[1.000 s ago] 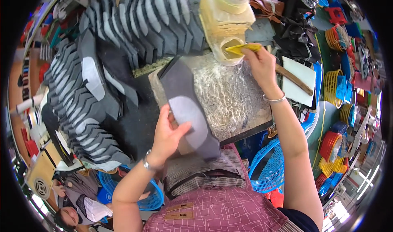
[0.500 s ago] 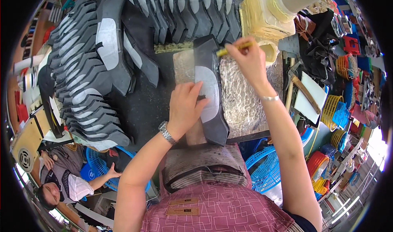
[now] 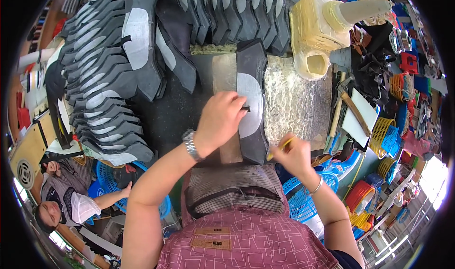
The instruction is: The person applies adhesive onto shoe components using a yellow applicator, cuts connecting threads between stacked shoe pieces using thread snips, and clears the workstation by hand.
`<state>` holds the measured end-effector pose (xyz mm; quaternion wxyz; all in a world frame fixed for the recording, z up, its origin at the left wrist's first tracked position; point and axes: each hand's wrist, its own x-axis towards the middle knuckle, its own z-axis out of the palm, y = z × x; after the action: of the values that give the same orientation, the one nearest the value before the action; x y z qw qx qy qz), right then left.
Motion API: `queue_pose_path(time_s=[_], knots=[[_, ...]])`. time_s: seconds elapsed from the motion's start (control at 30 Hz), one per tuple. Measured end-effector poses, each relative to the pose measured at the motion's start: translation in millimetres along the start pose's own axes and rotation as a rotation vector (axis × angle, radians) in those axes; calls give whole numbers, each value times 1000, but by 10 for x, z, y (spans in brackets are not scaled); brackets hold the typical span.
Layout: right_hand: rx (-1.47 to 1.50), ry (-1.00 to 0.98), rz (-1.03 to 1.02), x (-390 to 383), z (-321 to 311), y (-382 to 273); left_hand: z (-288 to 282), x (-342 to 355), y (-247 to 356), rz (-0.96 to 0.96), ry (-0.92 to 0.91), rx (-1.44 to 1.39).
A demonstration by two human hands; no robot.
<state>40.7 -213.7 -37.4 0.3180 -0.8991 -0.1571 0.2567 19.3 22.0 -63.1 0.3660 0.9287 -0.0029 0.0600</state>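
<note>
A dark grey padded panel (image 3: 251, 62) with a pale grey rounded patch lies lengthwise in front of me, over a worn board. My left hand (image 3: 219, 119) bears on its left side, fingers drawn together around a small black tab (image 3: 246, 109) on the patch. In my right hand (image 3: 296, 156) is a slim yellow brush (image 3: 271, 154), its tip at the panel's near right edge. The bristles are too small to make out. Right of the panel, the board (image 3: 289, 98) is crusted with shiny dried glue.
A glue-caked yellowish container (image 3: 315, 22) with an open round mouth stands at the back right. Similar panels (image 3: 102, 79) overlap in rows left and behind. A hammer (image 3: 353, 110) and a white sheet (image 3: 356, 123) lie right. Blue baskets (image 3: 308, 198) flank my lap. Another person (image 3: 66, 193) sits at lower left.
My right hand has brought the brush from the panel's far right edge down to its near end. My left hand stays on the panel, its fingers closer together. The whole view has shifted slightly.
</note>
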Motion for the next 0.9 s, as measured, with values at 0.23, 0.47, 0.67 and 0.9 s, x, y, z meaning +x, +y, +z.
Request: queue_pose_path(time_s=[0.23, 0.47, 0.67, 0.9], knots=[[170, 328, -150, 1127, 70, -555, -1589, 1065, -1483, -26, 575, 553], [13, 137, -566, 97, 255, -234, -1726, 1205, -1794, -604, 141, 120], [361, 290, -173, 126, 1, -1, -1709, 514, -1102, -407, 23, -587], [515, 481, -173, 372, -594, 115, -1386, -365, 107, -508, -245, -774]])
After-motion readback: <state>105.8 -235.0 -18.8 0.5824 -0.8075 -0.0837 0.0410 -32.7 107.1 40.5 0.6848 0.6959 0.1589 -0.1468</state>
